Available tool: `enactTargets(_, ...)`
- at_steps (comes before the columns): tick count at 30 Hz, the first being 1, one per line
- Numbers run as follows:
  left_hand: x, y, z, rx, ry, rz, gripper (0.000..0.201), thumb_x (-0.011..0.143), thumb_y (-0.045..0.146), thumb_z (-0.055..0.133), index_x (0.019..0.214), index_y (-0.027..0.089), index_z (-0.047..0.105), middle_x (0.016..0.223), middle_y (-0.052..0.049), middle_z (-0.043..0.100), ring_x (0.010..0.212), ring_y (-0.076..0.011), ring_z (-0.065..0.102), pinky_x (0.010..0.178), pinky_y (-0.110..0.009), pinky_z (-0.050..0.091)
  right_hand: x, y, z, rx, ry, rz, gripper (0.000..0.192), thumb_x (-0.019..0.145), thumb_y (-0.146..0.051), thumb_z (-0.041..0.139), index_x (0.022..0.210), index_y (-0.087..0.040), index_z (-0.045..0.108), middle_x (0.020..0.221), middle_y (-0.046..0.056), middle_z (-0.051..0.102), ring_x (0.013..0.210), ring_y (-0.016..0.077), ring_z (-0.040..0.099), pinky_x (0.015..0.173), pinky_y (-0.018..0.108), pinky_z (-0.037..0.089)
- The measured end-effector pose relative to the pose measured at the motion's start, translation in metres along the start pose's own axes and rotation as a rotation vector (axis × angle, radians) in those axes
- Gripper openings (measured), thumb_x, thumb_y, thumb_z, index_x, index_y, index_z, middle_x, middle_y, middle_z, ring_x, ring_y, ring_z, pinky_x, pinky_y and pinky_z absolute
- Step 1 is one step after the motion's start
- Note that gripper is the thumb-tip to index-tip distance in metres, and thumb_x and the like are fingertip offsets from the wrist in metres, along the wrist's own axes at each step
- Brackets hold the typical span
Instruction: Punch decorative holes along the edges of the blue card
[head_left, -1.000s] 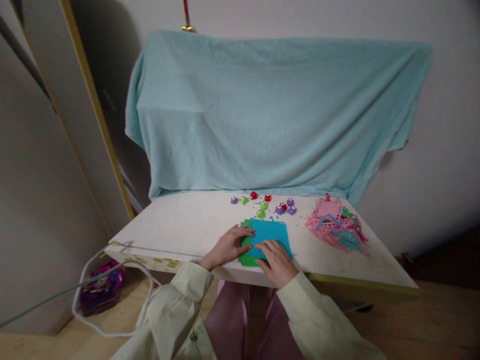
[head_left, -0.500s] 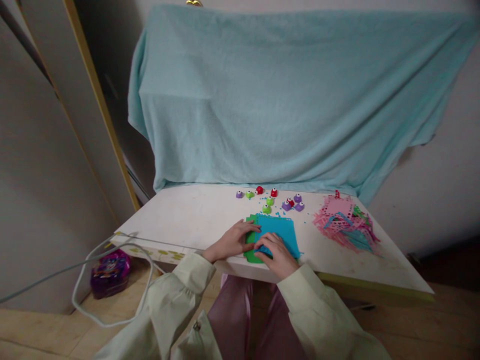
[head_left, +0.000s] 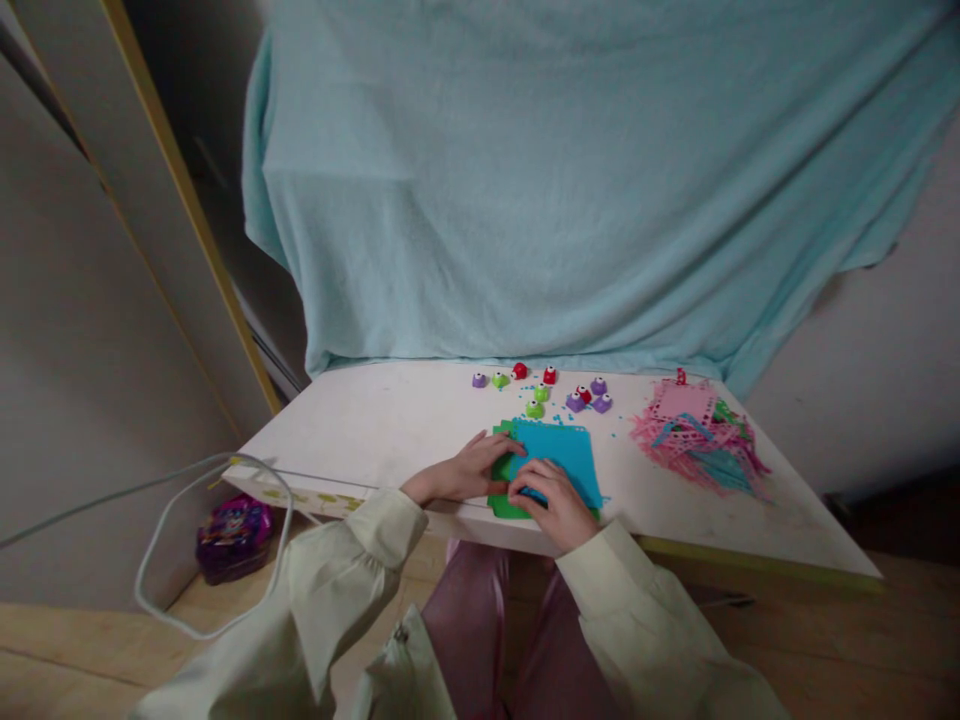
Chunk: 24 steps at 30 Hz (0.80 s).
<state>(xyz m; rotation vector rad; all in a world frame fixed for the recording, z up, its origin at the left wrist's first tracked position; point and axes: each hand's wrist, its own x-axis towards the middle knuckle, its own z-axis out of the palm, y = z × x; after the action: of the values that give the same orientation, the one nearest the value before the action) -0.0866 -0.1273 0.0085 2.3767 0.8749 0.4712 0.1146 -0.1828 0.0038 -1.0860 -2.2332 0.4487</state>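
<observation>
A bright blue paper sheet (head_left: 566,450) lies on top of a slightly larger green sheet (head_left: 502,508), close to the table's front edge. My left hand (head_left: 469,470) rests along the left side of both sheets, thumb and fingers apart, fingertips on the blue sheet's edge. Curled over the blue sheet's lower left part is my right hand (head_left: 551,495), thumb and fingers closed on it. A darker blue patch of paper shows beneath its fingers; its fingertips are partly hidden. Small holes run along the blue sheet's upper edge.
Behind the sheets sit several small eyed toys: green (head_left: 534,409), red (head_left: 520,371) and purple (head_left: 602,403), with tiny blue paper bits around. A pile of pink paper strips (head_left: 701,435) is at right. A light blue blanket (head_left: 525,200) hangs behind; a grey cable (head_left: 150,560) loops at left.
The view has tilted slightly downward. Both hands stay at the sheets with only slight finger movement.
</observation>
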Motion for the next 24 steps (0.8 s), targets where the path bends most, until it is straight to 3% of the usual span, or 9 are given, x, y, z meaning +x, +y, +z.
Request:
enactTargets(7,-0.002,-0.001,-0.001,-0.026,-0.024,-0.004,0.054,0.080,0.033,0.065,0.130,0.030,0.044,0.137,-0.003,0.045,0.137,-0.0268,0.025,0.115,-0.050,0.007,-0.006,0.005,-0.011,0.094,-0.032,-0.034,0.003,0.081,-0.025,0.068,0.082,-0.024,0.066,0.094,0.001,0.064,0.094,0.0190,0.059,0.087,0.034,0.043)
enactTargets(12,-0.004,0.003,-0.004,-0.043,-0.055,0.002,0.054,0.083,0.032,0.062,0.133,0.031,0.041,0.140,-0.002,0.042,0.140,-0.0257,0.018,0.115,-0.049,0.003,-0.006,0.008,-0.015,0.197,-0.034,0.026,0.022,0.077,-0.023,0.072,0.098,-0.024,0.063,0.096,0.001,0.063,0.091,0.0184,0.059,0.083,0.032,0.045)
enactTargets(24,-0.002,0.002,0.000,-0.023,-0.036,-0.049,0.054,0.081,0.037,0.064,0.130,0.033,0.042,0.138,-0.001,0.043,0.137,-0.0250,0.023,0.115,-0.047,0.003,-0.002,0.015,0.001,0.128,0.006,0.048,0.004,0.082,-0.024,0.067,0.085,-0.023,0.064,0.091,0.002,0.060,0.089,0.0181,0.055,0.083,0.033,0.041)
